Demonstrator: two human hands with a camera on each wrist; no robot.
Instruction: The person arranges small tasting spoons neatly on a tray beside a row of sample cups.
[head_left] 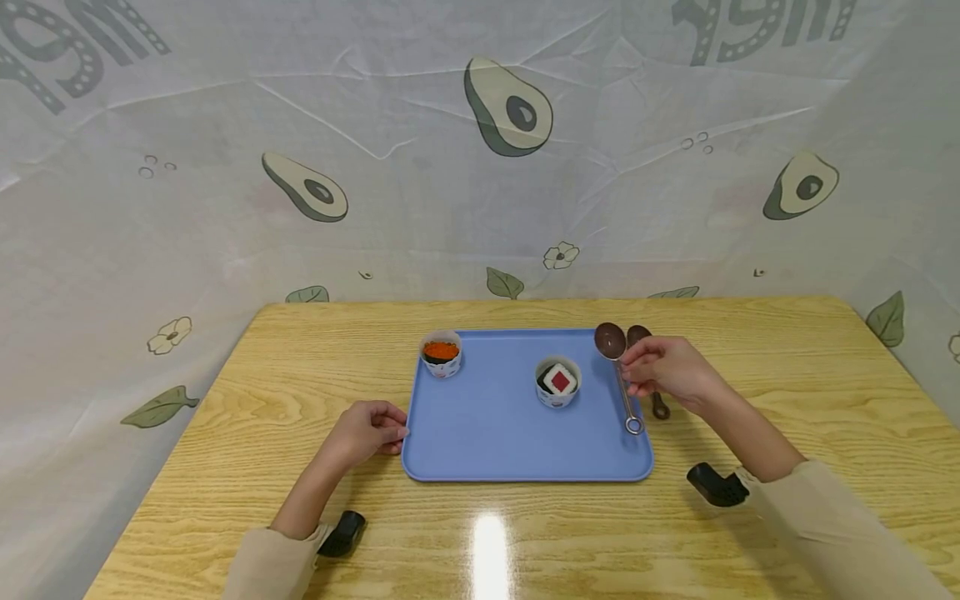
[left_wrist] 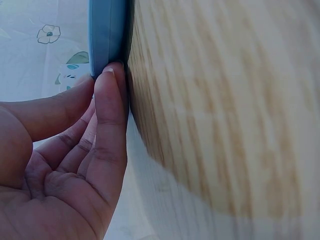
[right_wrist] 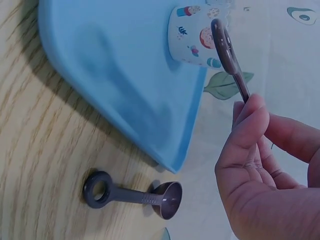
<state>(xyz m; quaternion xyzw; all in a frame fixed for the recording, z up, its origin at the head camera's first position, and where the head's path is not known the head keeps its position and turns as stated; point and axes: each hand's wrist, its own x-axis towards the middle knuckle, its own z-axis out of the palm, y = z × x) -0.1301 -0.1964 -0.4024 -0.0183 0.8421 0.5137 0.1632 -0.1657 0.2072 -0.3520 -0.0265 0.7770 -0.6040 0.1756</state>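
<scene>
My right hand (head_left: 667,371) pinches the handle of a dark brown measuring spoon (head_left: 610,340) above the right side of a blue tray (head_left: 480,442). In the right wrist view, the spoon's ring end (right_wrist: 225,47) points away from the fingers, its bowl is out of sight, and its shadow falls on the tray. My left hand (head_left: 367,433) pinches the tray's left edge; the left wrist view shows the thumb and fingertips at the rim (left_wrist: 107,40). A second, smaller brown measuring spoon (right_wrist: 130,195) lies on the table just right of the tray.
On the tray stand two patterned paper cups. The back-left cup (head_left: 444,369) holds an orange-topped piece (head_left: 441,351); the other cup (head_left: 555,400), right of centre, holds a white piece with a red diamond (head_left: 559,380). Behind the wooden table (head_left: 330,342) hangs an avocado-print cloth (head_left: 420,208).
</scene>
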